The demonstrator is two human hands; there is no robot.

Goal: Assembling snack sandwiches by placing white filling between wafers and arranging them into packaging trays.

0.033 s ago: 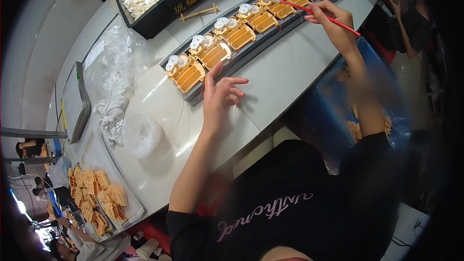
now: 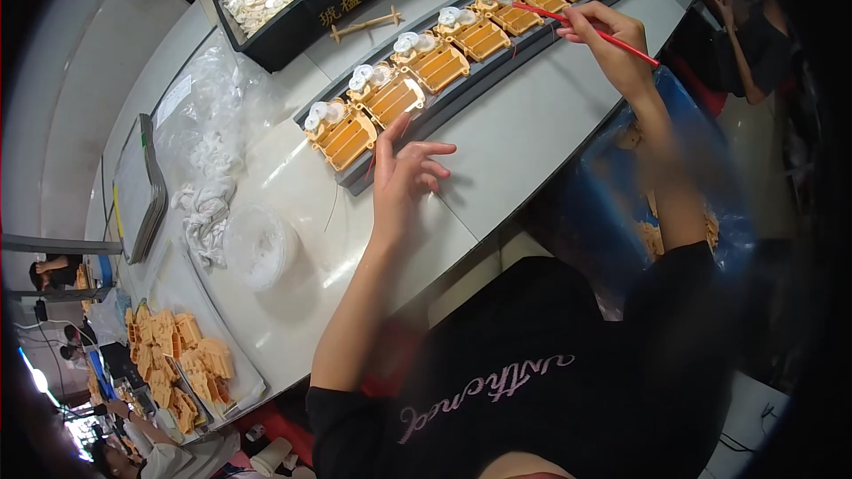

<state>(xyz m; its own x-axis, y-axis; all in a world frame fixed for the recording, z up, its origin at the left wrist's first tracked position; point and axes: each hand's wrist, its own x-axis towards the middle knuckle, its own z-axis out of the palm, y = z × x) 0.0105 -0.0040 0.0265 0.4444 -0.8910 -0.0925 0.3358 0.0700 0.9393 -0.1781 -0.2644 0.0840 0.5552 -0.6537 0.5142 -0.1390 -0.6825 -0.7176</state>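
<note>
Head view shows the left hand [image 2: 404,173] resting on the white table [image 2: 532,124], fingers loosely spread, fingertips just beside the dark tray [image 2: 461,93] at the nearest orange part [image 2: 344,136]. The right hand [image 2: 612,40] pinches a red stick [image 2: 586,28] whose tip meets a part farther along the row; the contact itself is too small to make out. White gears [image 2: 324,113] top the parts. A black bin [image 2: 306,13] of white pieces stands at the far edge, its top cut off.
</note>
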